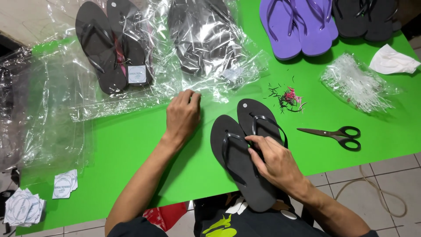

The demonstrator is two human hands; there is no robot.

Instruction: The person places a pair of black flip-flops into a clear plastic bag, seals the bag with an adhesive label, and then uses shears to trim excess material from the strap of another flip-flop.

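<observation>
two hands at a green table, one on plastic, one on black flip-flops

at the far left edge, stacks of small white round-printed paper labels (26, 206) lay near the table's near corner, with a second small stack (65, 185) just to the right of them. above these, loose sheets of clear crinkled plastic wrap (48, 114) spread over the left part of the bright green tabletop (131, 149). farther back, a pair of black rubber flip-flops with a white label, half inside a clear bag (112, 44), lay beside another dark pair fully sealed in a clear plastic bag (204, 37).

the left hand (183, 115) rested palm down on the near edge of the clear plastic, its fingers curled together and pressing the sheet to the table.

to the right of it, a loose pair of plain black rubber flip-flops (245, 149) lay overlapped, soles down, at the near edge of the table, the near heel hanging past the edge. the right hand (274, 162) lay on top of this pair, fingers together and bent, their tips touching the black straps where the two sandals met; whether they pinched a strap could not be told.

beyond, a small heap of pink and dark trimmed thread scraps (289, 98) sat on the green surface. black-handled steel scissors (335, 134) lay closed, near the right hand but apart from it. at the far side lay a pair of purple rubber flip-flops (298, 24), another black pair (366, 17), a clear bag of thin white plastic tag fasteners (357, 83) and a crumpled white tissue (392, 61).
</observation>
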